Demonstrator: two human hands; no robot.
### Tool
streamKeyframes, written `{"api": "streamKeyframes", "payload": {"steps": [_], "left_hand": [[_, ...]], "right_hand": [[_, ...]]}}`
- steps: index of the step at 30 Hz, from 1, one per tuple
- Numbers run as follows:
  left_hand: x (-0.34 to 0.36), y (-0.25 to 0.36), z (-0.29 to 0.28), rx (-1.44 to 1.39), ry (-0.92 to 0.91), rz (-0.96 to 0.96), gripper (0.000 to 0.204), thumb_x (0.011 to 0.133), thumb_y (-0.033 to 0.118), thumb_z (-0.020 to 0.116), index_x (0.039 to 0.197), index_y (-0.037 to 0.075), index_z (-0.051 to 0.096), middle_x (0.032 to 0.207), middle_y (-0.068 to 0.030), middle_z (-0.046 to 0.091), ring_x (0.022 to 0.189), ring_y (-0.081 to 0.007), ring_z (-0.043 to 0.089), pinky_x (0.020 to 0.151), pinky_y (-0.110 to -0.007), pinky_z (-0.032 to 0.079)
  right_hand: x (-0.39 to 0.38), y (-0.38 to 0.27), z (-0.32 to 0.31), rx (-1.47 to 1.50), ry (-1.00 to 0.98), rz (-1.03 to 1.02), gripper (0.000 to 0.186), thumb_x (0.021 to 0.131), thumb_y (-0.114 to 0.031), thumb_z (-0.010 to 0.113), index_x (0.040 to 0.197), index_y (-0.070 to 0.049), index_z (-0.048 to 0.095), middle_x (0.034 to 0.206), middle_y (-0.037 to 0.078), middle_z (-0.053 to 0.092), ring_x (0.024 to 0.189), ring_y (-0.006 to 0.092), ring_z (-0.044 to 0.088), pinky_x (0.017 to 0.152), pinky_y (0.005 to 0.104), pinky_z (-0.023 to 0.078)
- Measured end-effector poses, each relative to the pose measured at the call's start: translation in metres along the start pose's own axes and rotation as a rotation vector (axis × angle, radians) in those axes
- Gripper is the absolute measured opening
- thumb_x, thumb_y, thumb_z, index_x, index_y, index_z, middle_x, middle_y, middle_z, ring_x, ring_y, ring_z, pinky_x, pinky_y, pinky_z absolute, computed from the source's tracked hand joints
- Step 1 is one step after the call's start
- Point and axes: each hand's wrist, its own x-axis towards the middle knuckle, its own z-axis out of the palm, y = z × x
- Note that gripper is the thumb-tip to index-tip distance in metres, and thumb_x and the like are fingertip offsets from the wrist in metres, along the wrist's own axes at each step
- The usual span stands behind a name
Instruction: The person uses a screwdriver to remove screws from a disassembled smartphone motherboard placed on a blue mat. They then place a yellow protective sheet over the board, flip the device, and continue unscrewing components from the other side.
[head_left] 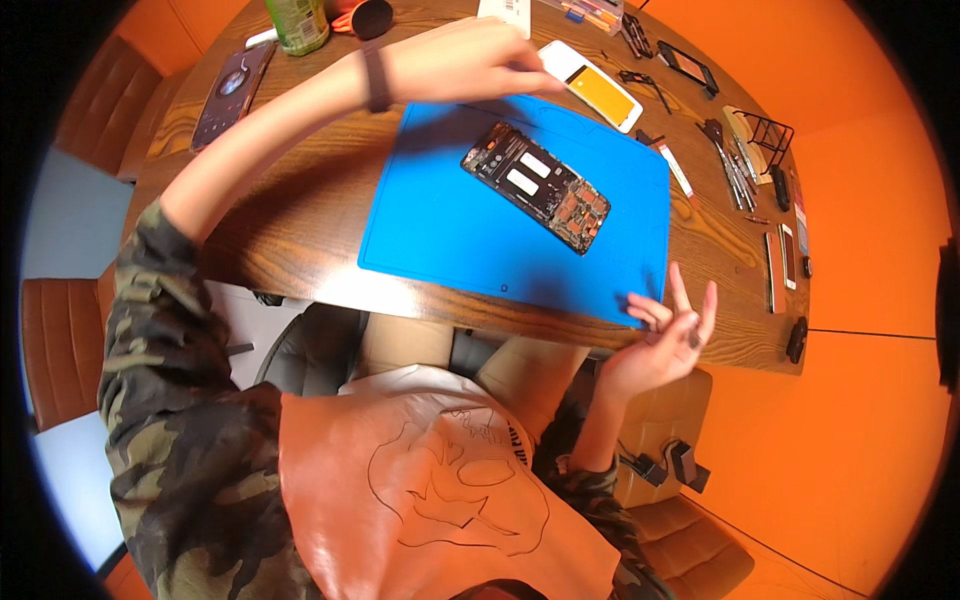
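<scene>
An opened dark phone (537,186) with its inner parts showing lies at an angle on a blue work mat (440,240). My left hand (470,58) stretches out past the mat's far edge. Its fingertips rest on the near end of a white panel with an orange face (598,88); whether they grip it is unclear. A dark band circles that wrist. My right hand (665,340) is lifted off the table at the mat's near right corner, palm up and fingers spread. A tiny dark speck shows near its fingers; I cannot make out what it is.
The mat lies on a wooden table (300,210). A dark phone (230,90), a green bottle (297,22) and a black round thing (372,16) sit at the far left. Tweezers and small tools (735,170), a wire rack (768,135) and thin phone parts (785,255) line the right side.
</scene>
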Motion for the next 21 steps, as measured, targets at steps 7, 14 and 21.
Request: {"api": "streamKeyframes", "payload": {"steps": [7,14,21], "left_hand": [[-0.065,-0.019,0.052,-0.050,-0.017,0.145,0.105,0.076,0.049,0.082,0.156,0.005,0.030,0.152,-0.0181,0.045,0.140,-0.0342,0.041,0.117,-0.046,0.028],[-0.060,-0.026,0.068,-0.086,0.124,0.165,0.107,0.063,0.043,0.090,0.151,0.007,0.039,0.121,-0.0120,0.058,0.113,-0.0312,0.052,0.102,-0.044,0.036],[-0.067,-0.002,0.066,-0.020,0.174,0.043,0.092,0.065,0.041,0.087,0.137,0.000,0.048,0.113,-0.0164,0.056,0.105,-0.0339,0.052,0.096,-0.044,0.041]], "right_hand": [[0.072,-0.025,-0.009,-0.042,-0.217,-0.214,0.061,0.113,-0.037,0.025,0.140,0.012,0.046,0.048,0.004,0.058,0.034,0.0022,0.034,0.035,0.0197,0.020],[0.133,0.000,0.073,0.022,-0.514,-0.166,0.054,0.109,-0.044,0.040,0.097,0.002,0.067,0.061,0.003,0.059,0.047,0.0046,0.046,0.043,0.0196,0.029],[0.140,0.065,0.147,0.119,-0.715,0.126,0.031,0.108,-0.031,0.051,0.092,-0.004,0.057,0.065,0.001,0.055,0.049,0.0042,0.041,0.044,0.0198,0.030]]}}
